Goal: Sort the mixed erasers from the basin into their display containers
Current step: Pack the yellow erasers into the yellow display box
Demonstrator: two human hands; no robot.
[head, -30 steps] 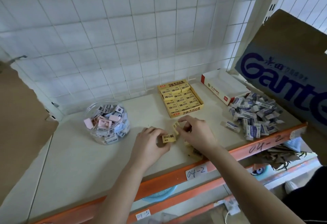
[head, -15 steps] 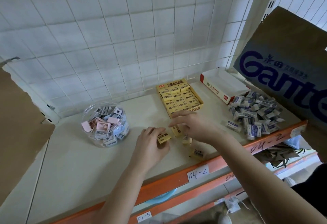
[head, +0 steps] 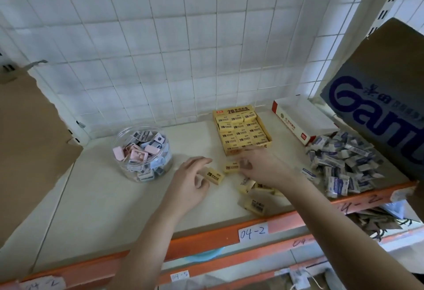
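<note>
My left fingers [head: 199, 160] curl round one end of a yellow eraser [head: 215, 175]; my right fingers [head: 246, 164] pinch a second eraser [head: 231, 167] just before the yellow box [head: 243, 133]. Loose erasers [head: 254, 205] lie near the shelf [head: 103, 209]'s orange front edge [head: 206, 241]. Bare shelf runs leftward below the clear jar [head: 142, 152]; a blue-white heap [head: 344, 163] crowds the right.
</note>
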